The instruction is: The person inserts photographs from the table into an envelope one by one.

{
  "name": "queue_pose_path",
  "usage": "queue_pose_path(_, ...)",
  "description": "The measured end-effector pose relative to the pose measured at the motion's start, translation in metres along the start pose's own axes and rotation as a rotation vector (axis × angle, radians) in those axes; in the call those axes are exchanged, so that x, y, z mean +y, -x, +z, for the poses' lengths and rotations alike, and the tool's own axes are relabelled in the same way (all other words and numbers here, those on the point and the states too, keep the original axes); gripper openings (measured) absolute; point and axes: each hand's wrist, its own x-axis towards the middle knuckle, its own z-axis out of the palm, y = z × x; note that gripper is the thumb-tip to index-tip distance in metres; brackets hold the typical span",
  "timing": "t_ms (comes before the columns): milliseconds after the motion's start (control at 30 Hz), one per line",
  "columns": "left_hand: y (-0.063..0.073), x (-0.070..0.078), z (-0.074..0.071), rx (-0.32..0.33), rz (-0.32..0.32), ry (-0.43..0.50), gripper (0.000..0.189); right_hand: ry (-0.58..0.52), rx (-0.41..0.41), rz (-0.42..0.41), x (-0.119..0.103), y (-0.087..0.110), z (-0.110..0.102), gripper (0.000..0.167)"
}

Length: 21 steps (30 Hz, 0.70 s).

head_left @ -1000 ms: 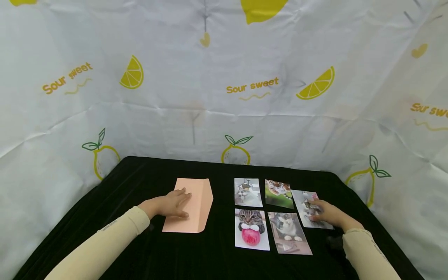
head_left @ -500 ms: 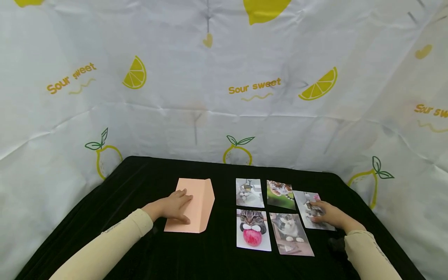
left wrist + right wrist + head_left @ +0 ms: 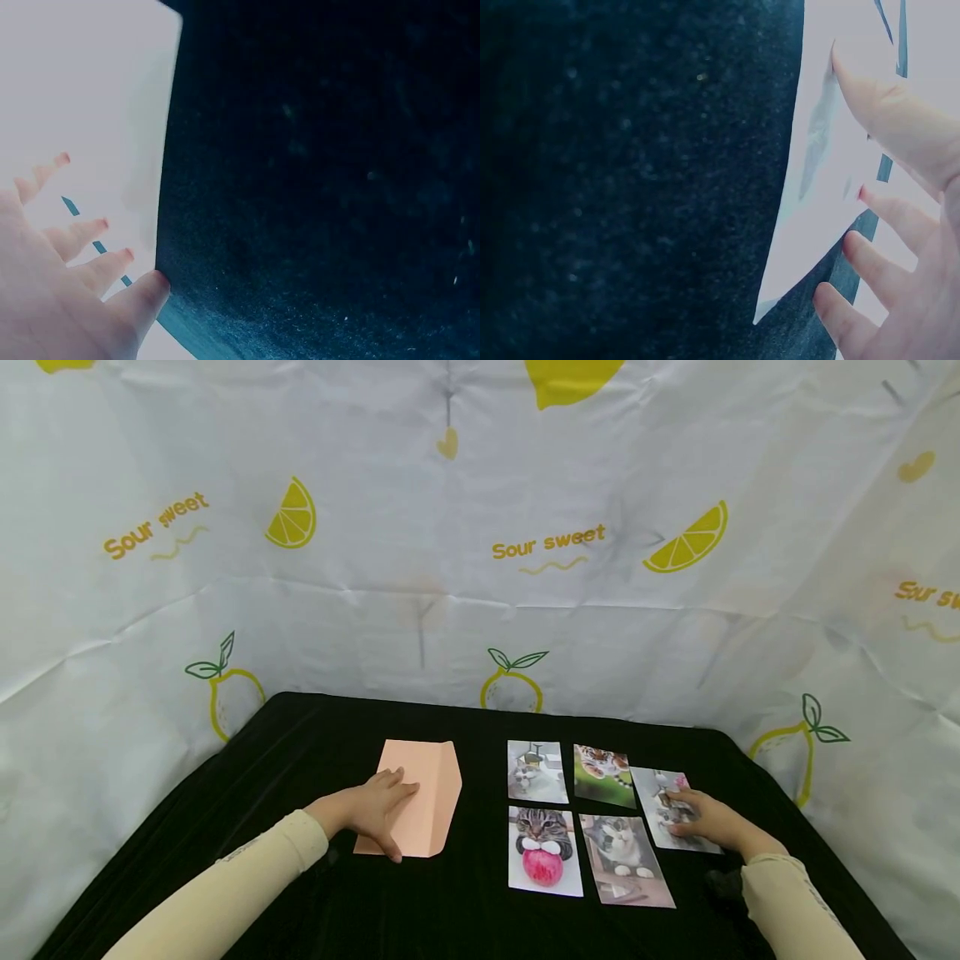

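A peach-coloured paper envelope [image 3: 422, 814], flap unfolded to the right, lies on the black cloth. My left hand [image 3: 369, 808] rests on its left part with fingers spread and the thumb at the near edge; the left wrist view shows these fingers [image 3: 97, 264] over the washed-out paper. On the right, my right hand [image 3: 712, 822] touches a cat photo card [image 3: 652, 797] lying flat and slightly turned. In the right wrist view the thumb is on the card [image 3: 810, 217], with the other fingers spread along its edge. Part of the card is hidden by the hand.
Left of that card lie a kitten card [image 3: 536, 785], a tiger card [image 3: 600, 789], a card of a cat with a pink ball [image 3: 543, 864] and a grey-and-white cat card [image 3: 626, 877]. A white lemon-print curtain [image 3: 405, 527] hangs behind the black-covered table [image 3: 420, 914].
My left hand's thumb has slid towards me to the envelope's near edge. The right hand stays on its card. The head view has shifted slightly.
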Motion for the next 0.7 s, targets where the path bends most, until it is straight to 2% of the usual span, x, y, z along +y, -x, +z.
queue_pose_path(233,0.0017,0.0030,-0.0008,0.000,0.011,-0.007,0.109,-0.016,-0.008,0.006,-0.0003,0.0005,-0.0012,0.086)
queue_pose_path(700,-0.0055,0.0053,0.0029,0.003,0.028,-0.003,0.108,-0.006,0.001,-0.018,-0.0009,0.0022,0.0001,0.086)
